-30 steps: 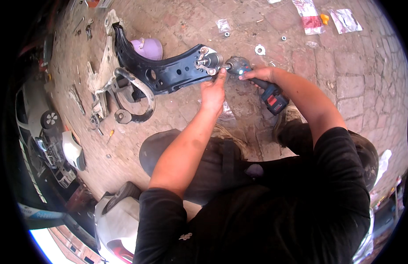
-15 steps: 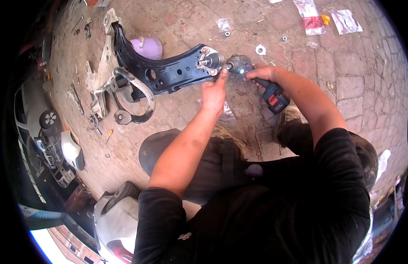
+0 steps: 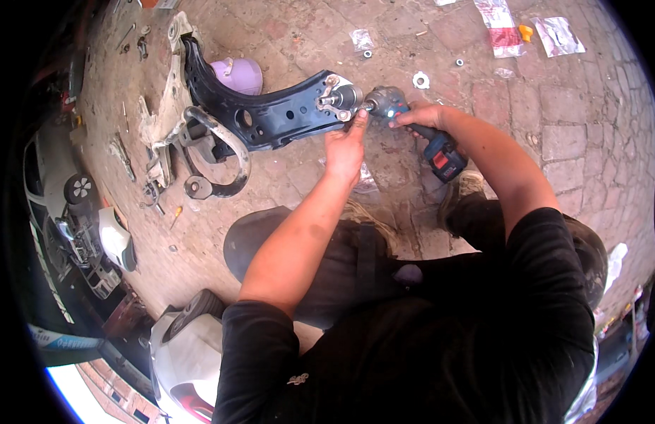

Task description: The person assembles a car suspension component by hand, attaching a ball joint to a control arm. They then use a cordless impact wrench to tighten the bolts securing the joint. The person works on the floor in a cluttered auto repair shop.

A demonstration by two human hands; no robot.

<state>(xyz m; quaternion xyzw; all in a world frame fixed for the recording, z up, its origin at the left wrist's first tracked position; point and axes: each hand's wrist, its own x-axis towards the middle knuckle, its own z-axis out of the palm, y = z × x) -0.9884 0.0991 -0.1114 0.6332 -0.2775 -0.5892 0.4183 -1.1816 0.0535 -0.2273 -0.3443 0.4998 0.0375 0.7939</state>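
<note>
Several flat packages lay on the brick paving (image 3: 568, 141) at the far edge of the scene: a long red-and-white wrapper (image 3: 498, 25), a clear square packet (image 3: 557, 35) to its right, with a small orange piece (image 3: 527, 32) between them, and a small clear packet (image 3: 360, 39) further left. A white washer (image 3: 420, 80) rested just beyond the tool.

The right hand (image 3: 420, 116) was wrapped around the grip of a blue cordless impact driver (image 3: 412, 126), its fingers closed on it; the driver's lit nose pointed left at the ball joint (image 3: 339, 97). That joint sat on the near end of a black control arm (image 3: 271, 116) lying on the paving in front of the person. The left hand (image 3: 346, 148) reached forward, fingers loosely extended, the index fingertip touching the spot where the driver's bit met the joint; it gripped nothing.

Behind the arm stood a lilac rounded container (image 3: 241, 74), partly hidden by it. To the left lay a pale metal bracket (image 3: 165, 113), a curved bar with a ring end (image 3: 225, 166), and a yellow-handled screwdriver (image 3: 176, 214). A white helmet-like shell (image 3: 189, 353) sat at the lower left.
</note>
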